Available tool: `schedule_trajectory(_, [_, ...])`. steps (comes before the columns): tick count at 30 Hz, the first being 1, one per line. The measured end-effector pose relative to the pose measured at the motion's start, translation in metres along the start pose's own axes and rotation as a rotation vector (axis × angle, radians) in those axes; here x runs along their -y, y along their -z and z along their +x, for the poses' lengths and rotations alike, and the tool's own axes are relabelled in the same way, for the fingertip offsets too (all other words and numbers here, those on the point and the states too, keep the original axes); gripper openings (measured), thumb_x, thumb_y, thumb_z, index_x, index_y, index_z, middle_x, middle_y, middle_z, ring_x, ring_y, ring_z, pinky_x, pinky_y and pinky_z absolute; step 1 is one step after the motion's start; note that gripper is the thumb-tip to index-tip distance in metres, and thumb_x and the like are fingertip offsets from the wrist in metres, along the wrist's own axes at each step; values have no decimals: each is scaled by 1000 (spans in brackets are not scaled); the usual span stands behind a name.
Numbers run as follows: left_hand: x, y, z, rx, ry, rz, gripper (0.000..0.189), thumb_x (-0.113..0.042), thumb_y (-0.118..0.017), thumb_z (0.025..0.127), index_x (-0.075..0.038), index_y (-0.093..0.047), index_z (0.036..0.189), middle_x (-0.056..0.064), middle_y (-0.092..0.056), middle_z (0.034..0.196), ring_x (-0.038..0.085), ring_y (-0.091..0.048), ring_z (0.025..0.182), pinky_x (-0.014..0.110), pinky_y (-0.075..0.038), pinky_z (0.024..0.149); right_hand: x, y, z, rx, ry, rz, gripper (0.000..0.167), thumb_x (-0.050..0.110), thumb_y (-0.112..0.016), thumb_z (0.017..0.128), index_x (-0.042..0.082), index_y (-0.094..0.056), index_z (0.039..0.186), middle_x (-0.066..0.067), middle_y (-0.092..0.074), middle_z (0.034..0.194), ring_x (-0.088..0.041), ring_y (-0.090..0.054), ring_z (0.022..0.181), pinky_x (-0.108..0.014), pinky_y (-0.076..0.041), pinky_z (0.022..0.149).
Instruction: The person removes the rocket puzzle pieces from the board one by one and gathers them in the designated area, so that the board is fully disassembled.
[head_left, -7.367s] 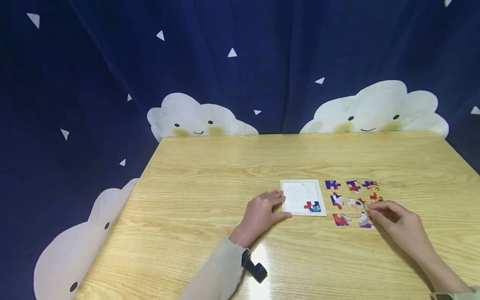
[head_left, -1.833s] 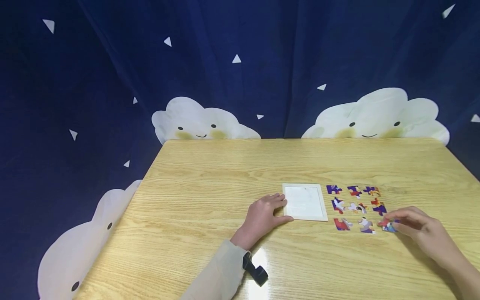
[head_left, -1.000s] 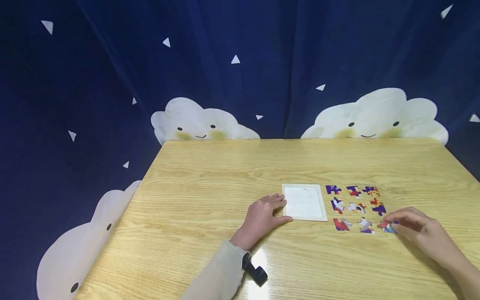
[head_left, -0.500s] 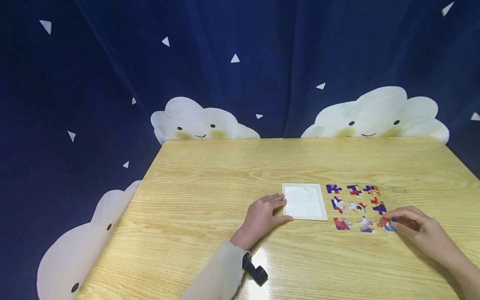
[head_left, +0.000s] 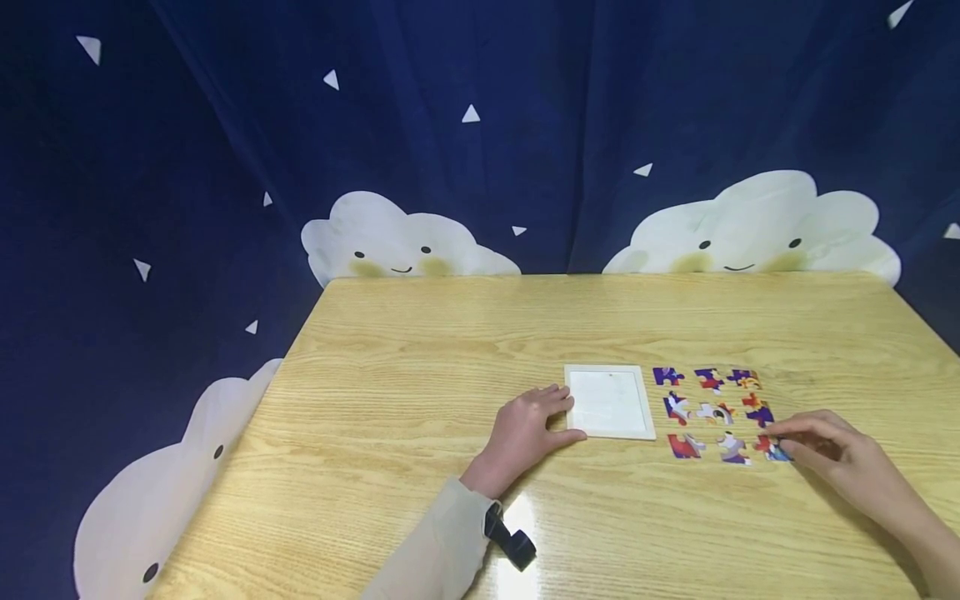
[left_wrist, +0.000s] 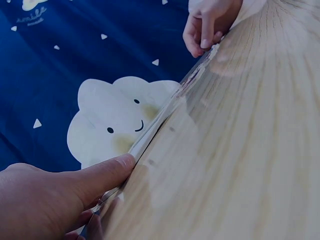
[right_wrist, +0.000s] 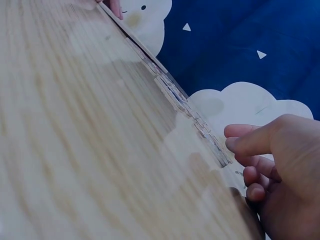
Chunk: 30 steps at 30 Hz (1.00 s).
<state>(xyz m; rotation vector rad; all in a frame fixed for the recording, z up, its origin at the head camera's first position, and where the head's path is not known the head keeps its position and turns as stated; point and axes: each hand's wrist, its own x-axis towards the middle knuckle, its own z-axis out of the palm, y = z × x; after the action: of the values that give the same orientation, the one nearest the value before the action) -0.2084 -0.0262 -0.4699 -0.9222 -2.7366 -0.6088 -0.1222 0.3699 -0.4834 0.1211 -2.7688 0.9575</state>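
A square white puzzle tray [head_left: 609,406] lies on the table, its inner area bare. My left hand [head_left: 525,425] holds its near left corner, fingers along the left side and thumb at the front edge. Right of the tray, several colourful jigsaw pieces lie in rows, among them a red-and-grey piece [head_left: 685,446] and a grey-white piece [head_left: 733,448]. At the near right of the rows is a red-and-blue jigsaw piece [head_left: 772,448]. My right hand [head_left: 843,458] is right at it, partly covering it. In the right wrist view, the thumb and index fingertips [right_wrist: 231,143] appear just off the pieces.
The wooden table [head_left: 420,358] reaches back to a dark blue curtain [head_left: 420,100] with white triangles and smiling clouds. A black strap with a small device [head_left: 517,546] sits on the left wrist.
The red and blue pieces once in the tray's corner are out of it; the red-and-blue piece now lies at the near right of the rows. Lately the right hand shifted it slightly. The left hand stayed put.
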Motion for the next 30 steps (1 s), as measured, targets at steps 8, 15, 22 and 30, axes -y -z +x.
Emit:
schedule_trajectory(8, [0,0,-1,-2,1,-2,53,-52,-72,82,-18,-70,122,-3,-65,132,13,-61,125,31,-53,102,-1,2,-1,-1,-72,10,15,16,-64,95,13,-71,108,34,-48,101,17,-42,87,-7,-38,64])
schedule_trajectory(15, [1,-2,-1,4,4,9,53,-54,-72,81,-19,-70,122,-4,-65,132,12,-61,125,29,-52,103,-1,-1,-2,-7,-122,-2,16,20,-62,97,12,-71,108,37,-45,99,18,-40,85,-8,-37,63])
schedule_trajectory(22, [2,-3,0,6,7,9,52,-53,-72,81,-19,-70,121,-4,-66,131,12,-61,124,30,-53,102,9,-2,2,-92,-16,74,10,9,-65,93,6,-70,102,35,-52,98,24,-45,89,4,-40,70])
schedule_trajectory(30, [4,-5,4,10,-19,19,51,-52,-73,82,-19,-70,122,-3,-66,131,14,-62,124,30,-54,101,26,-3,12,-49,-33,91,16,16,-63,96,8,-68,109,34,-54,97,14,-52,80,-7,-44,62])
